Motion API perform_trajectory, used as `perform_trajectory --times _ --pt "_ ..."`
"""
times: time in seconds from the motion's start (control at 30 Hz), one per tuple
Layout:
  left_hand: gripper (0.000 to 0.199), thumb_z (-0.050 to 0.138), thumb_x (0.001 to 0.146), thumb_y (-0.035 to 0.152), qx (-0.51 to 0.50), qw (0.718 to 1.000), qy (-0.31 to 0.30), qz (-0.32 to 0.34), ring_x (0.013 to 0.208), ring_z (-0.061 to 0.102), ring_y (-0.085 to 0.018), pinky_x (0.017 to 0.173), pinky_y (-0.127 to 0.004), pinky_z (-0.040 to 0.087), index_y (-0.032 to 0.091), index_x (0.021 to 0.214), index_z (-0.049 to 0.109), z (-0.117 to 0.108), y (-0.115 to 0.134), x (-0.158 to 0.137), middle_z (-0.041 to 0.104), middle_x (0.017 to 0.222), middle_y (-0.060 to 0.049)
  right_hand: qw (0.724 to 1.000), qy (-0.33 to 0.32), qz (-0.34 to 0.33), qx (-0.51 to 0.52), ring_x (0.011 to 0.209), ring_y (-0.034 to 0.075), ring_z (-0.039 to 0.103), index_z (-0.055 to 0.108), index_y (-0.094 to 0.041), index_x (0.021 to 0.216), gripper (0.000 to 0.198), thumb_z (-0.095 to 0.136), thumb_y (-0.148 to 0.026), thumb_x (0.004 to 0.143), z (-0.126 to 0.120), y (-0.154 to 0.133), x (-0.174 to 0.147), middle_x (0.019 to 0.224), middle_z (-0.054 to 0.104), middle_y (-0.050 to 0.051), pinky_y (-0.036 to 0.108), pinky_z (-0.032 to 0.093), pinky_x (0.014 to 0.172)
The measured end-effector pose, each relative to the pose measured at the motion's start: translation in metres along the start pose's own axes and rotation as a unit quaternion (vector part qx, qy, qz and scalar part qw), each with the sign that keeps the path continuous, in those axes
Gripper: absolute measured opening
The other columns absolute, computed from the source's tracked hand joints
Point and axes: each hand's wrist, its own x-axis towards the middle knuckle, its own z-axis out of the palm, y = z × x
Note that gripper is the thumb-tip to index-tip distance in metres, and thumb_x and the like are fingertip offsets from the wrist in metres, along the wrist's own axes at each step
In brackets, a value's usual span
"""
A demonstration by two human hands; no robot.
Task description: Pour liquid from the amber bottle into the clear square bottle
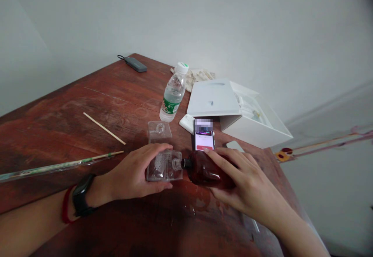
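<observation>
My left hand (138,167) is closed around a clear square bottle (161,167) with a short neck pointing right. Droplets or bubbles show inside it. In my right hand (239,171) is a dark red-brown bottle (204,169), tipped onto its side with its black neck (185,164) towards the left. The two necks meet or nearly meet; I cannot tell whether they touch. Just behind the square bottle lies another clear plastic piece (159,129) with a round fitting. A phone (204,138) with its screen lit lies behind the brown bottle.
A water bottle (173,96) with a green label stands behind my hands. To its right are a white box (256,127) and its lid (214,98). A bare wooden stick (103,128), a wrapped stick (64,165) and a grey device (135,63) lie leftward. Wet spots mark the tabletop (186,206).
</observation>
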Motion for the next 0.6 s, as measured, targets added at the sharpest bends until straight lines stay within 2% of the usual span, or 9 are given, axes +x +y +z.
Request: perform_trajectory --times 0.6 --pt "0.079 0.086 0.091 0.049 0.008 1.000 -0.006 0.009 0.134 0.068 -0.031 0.118 -0.046 0.054 0.025 0.154 0.045 -0.0004 -0.0014 -0.0010 0.066 0.150 -0.012 1.000 0.006 -0.002 -0.004 0.109 0.035 0.071 0.052 -0.017 0.153 0.059 0.068 -0.029 0.097 0.0000 0.0001 -0.0004 0.133 0.072 0.019 0.045 0.054 0.086"
